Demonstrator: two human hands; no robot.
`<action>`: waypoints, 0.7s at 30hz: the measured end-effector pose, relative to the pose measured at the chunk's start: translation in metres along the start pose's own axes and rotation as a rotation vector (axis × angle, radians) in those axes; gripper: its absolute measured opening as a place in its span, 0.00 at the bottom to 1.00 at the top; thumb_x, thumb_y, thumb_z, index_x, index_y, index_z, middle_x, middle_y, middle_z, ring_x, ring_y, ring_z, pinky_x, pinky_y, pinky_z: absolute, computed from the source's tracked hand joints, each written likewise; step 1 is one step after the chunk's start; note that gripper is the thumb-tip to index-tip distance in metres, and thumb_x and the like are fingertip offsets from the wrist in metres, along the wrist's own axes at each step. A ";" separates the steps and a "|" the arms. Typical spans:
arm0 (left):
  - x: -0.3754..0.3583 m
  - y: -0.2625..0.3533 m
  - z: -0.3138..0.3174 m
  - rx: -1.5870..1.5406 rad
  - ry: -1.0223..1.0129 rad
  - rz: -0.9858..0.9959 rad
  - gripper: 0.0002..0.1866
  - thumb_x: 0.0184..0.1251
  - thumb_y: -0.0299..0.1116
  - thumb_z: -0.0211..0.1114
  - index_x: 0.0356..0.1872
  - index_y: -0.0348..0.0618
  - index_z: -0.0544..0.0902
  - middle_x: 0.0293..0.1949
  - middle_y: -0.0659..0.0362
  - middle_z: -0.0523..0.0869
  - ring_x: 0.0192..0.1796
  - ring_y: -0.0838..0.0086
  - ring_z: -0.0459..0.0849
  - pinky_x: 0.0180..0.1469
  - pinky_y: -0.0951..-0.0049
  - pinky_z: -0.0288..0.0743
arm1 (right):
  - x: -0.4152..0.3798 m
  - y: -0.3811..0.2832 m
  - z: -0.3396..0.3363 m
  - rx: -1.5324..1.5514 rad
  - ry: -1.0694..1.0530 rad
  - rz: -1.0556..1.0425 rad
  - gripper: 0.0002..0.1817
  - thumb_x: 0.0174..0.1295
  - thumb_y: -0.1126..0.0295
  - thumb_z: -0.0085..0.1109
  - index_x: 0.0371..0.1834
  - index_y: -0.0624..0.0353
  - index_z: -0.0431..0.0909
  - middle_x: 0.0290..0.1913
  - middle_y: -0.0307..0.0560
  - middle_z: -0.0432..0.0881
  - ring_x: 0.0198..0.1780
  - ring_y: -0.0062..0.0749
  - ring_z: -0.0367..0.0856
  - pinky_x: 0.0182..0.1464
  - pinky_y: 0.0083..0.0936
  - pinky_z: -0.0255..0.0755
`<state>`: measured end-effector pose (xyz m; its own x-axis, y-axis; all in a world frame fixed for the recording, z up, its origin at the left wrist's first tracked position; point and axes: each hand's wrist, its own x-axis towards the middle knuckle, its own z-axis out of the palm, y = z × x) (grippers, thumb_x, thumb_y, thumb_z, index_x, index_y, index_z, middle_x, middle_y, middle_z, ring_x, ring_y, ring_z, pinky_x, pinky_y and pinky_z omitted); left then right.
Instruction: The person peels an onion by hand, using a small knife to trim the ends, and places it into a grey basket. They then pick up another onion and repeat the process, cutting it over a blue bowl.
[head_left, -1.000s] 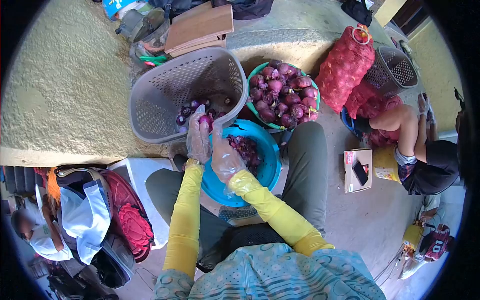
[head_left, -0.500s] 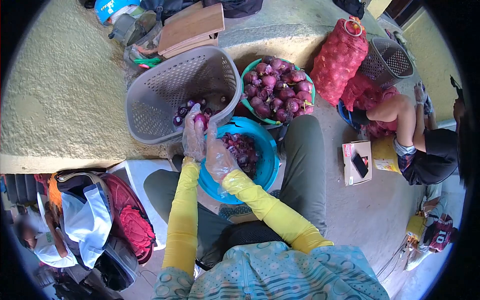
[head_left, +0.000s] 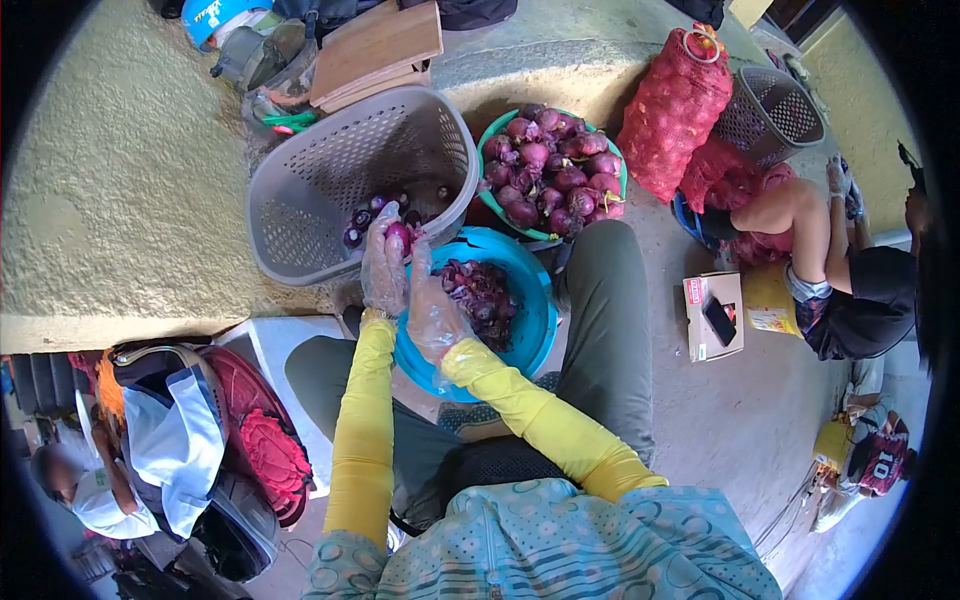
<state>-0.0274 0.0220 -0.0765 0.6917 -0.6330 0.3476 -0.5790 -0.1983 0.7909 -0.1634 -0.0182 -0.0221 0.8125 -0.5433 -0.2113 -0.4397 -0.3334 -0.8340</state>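
Note:
My left hand, in a clear plastic glove, is closed around a red onion by the near rim of the grey perforated basket. Close against its right side is my gloved right hand, fingers together and pointing up at the onion; whatever it grips is hidden. Several red onions lie inside the basket. Beneath my hands stands a blue basin with onion skins in it. A green-rimmed tub heaped with unpeeled red onions sits behind the basin.
A full red mesh sack stands at the back right beside another basket. A phone lies on a carton right of my knee. Another person sits beyond it. Bags are at left.
Both hands stay together at the basket rim with the onion still in my left hand. The view has shifted slightly; little else differs.

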 end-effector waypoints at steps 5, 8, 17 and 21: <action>0.001 -0.008 0.002 -0.070 -0.023 -0.043 0.20 0.84 0.42 0.47 0.64 0.38 0.74 0.69 0.44 0.77 0.70 0.51 0.76 0.74 0.58 0.65 | -0.006 0.004 -0.007 -0.060 -0.002 -0.045 0.38 0.65 0.78 0.47 0.80 0.67 0.48 0.51 0.76 0.77 0.48 0.73 0.82 0.49 0.58 0.77; 0.002 0.001 0.001 -0.076 -0.007 -0.032 0.19 0.84 0.40 0.48 0.64 0.37 0.73 0.69 0.44 0.77 0.70 0.51 0.76 0.74 0.58 0.65 | 0.001 0.031 0.015 -0.207 0.075 -0.173 0.40 0.63 0.79 0.51 0.80 0.70 0.48 0.47 0.69 0.79 0.44 0.64 0.84 0.42 0.49 0.78; 0.012 0.013 0.003 0.118 0.151 0.017 0.18 0.82 0.38 0.50 0.60 0.37 0.77 0.64 0.43 0.83 0.65 0.50 0.81 0.69 0.59 0.71 | -0.004 0.017 0.001 -0.247 0.053 -0.171 0.40 0.64 0.77 0.52 0.79 0.73 0.48 0.44 0.64 0.79 0.40 0.56 0.83 0.39 0.40 0.77; 0.012 0.008 0.002 0.144 0.051 -0.080 0.17 0.82 0.39 0.50 0.56 0.37 0.80 0.58 0.45 0.87 0.60 0.49 0.84 0.65 0.58 0.74 | -0.003 0.016 0.005 -0.191 -0.005 -0.150 0.37 0.67 0.76 0.47 0.79 0.71 0.48 0.48 0.75 0.79 0.47 0.73 0.83 0.46 0.56 0.79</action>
<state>-0.0246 0.0108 -0.0668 0.7569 -0.5729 0.3145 -0.5745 -0.3538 0.7381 -0.1707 -0.0181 -0.0380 0.8758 -0.4731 -0.0955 -0.3782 -0.5497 -0.7448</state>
